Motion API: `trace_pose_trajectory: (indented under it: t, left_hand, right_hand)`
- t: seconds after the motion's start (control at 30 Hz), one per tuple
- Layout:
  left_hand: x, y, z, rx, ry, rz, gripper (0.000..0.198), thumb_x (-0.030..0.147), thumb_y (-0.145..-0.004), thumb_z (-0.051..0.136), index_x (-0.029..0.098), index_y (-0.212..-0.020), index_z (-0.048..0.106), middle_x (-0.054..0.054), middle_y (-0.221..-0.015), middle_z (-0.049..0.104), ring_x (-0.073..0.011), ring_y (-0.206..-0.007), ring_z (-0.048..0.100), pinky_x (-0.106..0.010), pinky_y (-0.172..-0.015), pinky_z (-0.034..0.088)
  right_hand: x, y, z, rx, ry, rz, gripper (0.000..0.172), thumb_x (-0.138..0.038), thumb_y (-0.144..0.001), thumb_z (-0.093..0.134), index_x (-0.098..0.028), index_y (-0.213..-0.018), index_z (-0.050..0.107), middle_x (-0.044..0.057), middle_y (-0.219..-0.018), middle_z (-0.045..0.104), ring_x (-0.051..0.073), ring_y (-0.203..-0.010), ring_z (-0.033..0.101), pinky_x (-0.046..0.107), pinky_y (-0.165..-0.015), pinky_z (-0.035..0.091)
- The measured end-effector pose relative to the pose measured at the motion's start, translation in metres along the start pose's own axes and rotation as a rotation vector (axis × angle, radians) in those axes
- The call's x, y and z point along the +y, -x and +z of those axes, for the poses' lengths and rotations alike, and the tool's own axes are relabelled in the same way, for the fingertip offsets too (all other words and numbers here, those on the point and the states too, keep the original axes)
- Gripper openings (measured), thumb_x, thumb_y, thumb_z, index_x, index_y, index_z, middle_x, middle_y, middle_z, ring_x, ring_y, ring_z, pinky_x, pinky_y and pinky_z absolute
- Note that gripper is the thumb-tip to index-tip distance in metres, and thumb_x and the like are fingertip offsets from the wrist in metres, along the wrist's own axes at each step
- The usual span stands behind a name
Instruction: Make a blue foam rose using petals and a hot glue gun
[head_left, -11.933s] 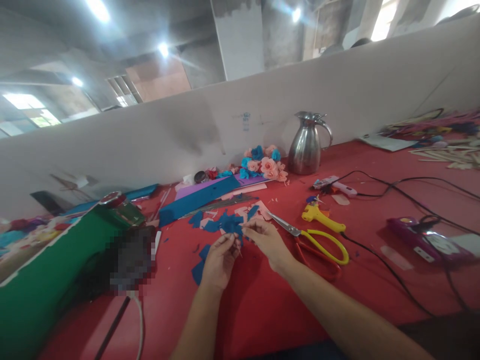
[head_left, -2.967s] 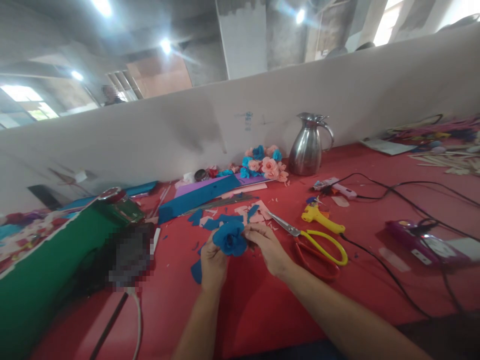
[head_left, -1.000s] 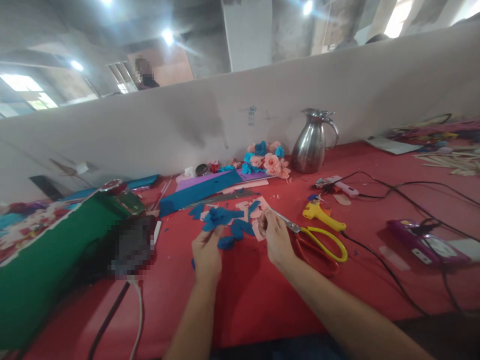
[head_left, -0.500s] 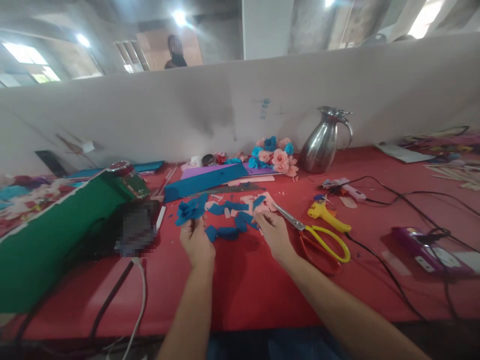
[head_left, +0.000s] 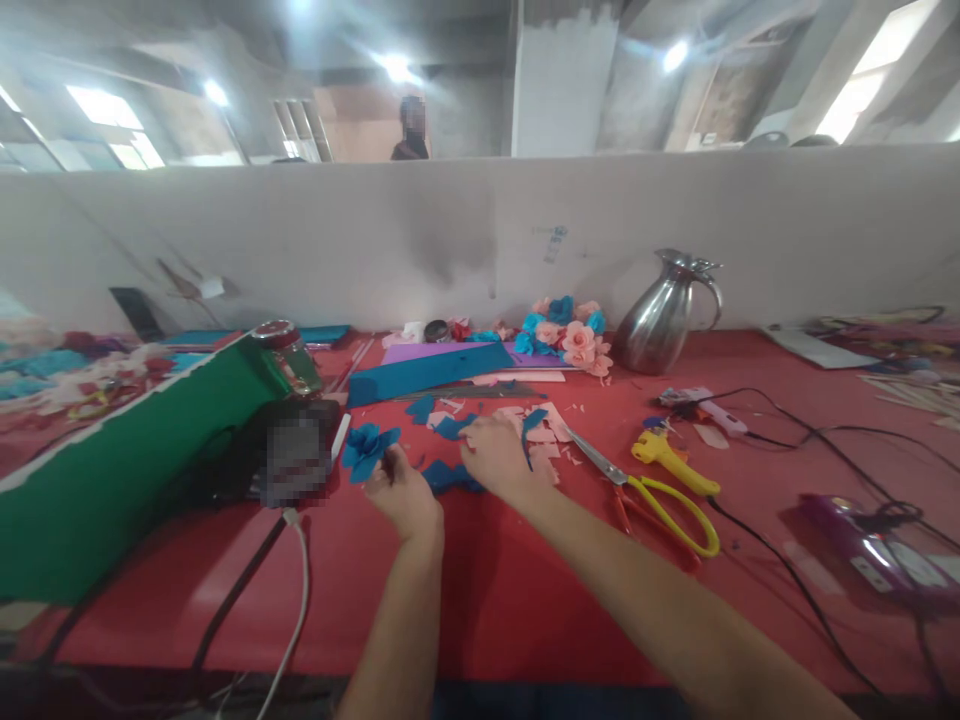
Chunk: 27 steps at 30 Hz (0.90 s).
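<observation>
A blue paper flower (head_left: 364,450) is held in my left hand (head_left: 405,492), its fingers closed on the underside. My right hand (head_left: 496,455) is over the blue paper pieces (head_left: 450,477) in the middle of the red table, fingers bent down at their edge; whether it grips one is hidden. Pink paper scraps (head_left: 551,425) lie just right of that hand. Scissors with yellow and red handles (head_left: 611,470) rest slightly open to the right, beside a yellow glue gun (head_left: 671,463).
At the back stand a steel jug (head_left: 660,320) and a pink and blue flower bunch (head_left: 574,335). Blue paper (head_left: 427,372) lies before them. A green board (head_left: 135,450) and jar (head_left: 289,358) are left. Cables and a purple device (head_left: 862,550) are right. A person (head_left: 411,130) is beyond the partition.
My right hand has moved left, from the pink scraps to the blue pieces. The flower in my left hand has tilted and lowered slightly. The camera view has shifted.
</observation>
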<state>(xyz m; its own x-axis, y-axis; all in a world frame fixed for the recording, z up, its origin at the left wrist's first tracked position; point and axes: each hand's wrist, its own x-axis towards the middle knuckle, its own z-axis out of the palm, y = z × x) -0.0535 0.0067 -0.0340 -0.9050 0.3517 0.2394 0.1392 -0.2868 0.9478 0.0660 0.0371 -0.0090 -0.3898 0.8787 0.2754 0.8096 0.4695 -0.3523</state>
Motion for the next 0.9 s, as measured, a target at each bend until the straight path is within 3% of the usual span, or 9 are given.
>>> trace_pose_trajectory:
  t: [0.23, 0.37, 0.47, 0.67, 0.83, 0.9]
  left_hand:
    - [0.001, 0.003, 0.002, -0.064, -0.015, -0.091, 0.028, 0.040, -0.074, 0.057, 0.017, -0.059, 0.058, -0.002, -0.056, 0.061, -0.0171, -0.057, 0.056, -0.030, -0.057, 0.044]
    - [-0.004, 0.007, 0.004, -0.132, 0.014, -0.163, 0.032, 0.045, -0.075, 0.058, 0.017, -0.061, 0.056, 0.001, -0.055, 0.056, -0.0131, -0.053, 0.050, -0.028, -0.054, 0.040]
    - [-0.008, 0.008, 0.006, -0.156, 0.030, -0.167, 0.035, 0.048, -0.075, 0.058, 0.017, -0.058, 0.053, 0.004, -0.052, 0.051, -0.0118, -0.052, 0.046, -0.026, -0.053, 0.037]
    - [-0.010, 0.006, 0.004, -0.129, 0.067, -0.189, 0.031, 0.047, -0.073, 0.060, 0.016, -0.068, 0.060, 0.000, -0.062, 0.059, -0.0139, -0.059, 0.051, -0.028, -0.059, 0.040]
    - [-0.011, 0.008, 0.005, -0.161, 0.052, -0.167, 0.031, 0.045, -0.073, 0.061, 0.016, -0.063, 0.058, 0.001, -0.057, 0.056, -0.0135, -0.056, 0.050, -0.028, -0.057, 0.039]
    - [-0.010, 0.009, 0.006, -0.173, 0.077, -0.168, 0.028, 0.043, -0.073, 0.061, 0.016, -0.067, 0.061, -0.001, -0.061, 0.060, -0.0151, -0.061, 0.054, -0.028, -0.061, 0.042]
  right_hand:
    - [-0.011, -0.028, 0.022, 0.036, 0.053, 0.005, 0.019, -0.014, -0.079, 0.055, -0.017, -0.084, 0.073, 0.012, -0.096, 0.072, 0.026, -0.102, 0.054, 0.037, -0.087, 0.036]
    - [0.005, -0.020, 0.017, 0.052, 0.017, 0.118, 0.026, -0.020, -0.086, 0.047, -0.019, -0.092, 0.072, 0.006, -0.090, 0.073, 0.020, -0.086, 0.061, 0.030, -0.075, 0.042]
    - [0.014, -0.013, 0.011, 0.026, -0.005, 0.113, 0.032, -0.020, -0.088, 0.041, -0.021, -0.096, 0.072, 0.001, -0.086, 0.074, 0.014, -0.075, 0.062, 0.024, -0.069, 0.043]
    - [-0.001, -0.023, 0.015, 0.008, 0.041, -0.005, 0.019, -0.019, -0.079, 0.057, -0.019, -0.088, 0.073, 0.010, -0.098, 0.072, 0.025, -0.102, 0.055, 0.034, -0.086, 0.038]
    - [-0.014, -0.037, 0.021, -0.005, 0.042, -0.035, 0.019, -0.011, -0.080, 0.054, -0.016, -0.083, 0.072, 0.015, -0.095, 0.071, 0.025, -0.104, 0.052, 0.037, -0.090, 0.034]
    - [-0.012, -0.034, 0.018, 0.035, -0.049, 0.025, 0.019, -0.013, -0.080, 0.053, -0.016, -0.086, 0.071, 0.014, -0.097, 0.070, 0.026, -0.104, 0.051, 0.039, -0.090, 0.034]
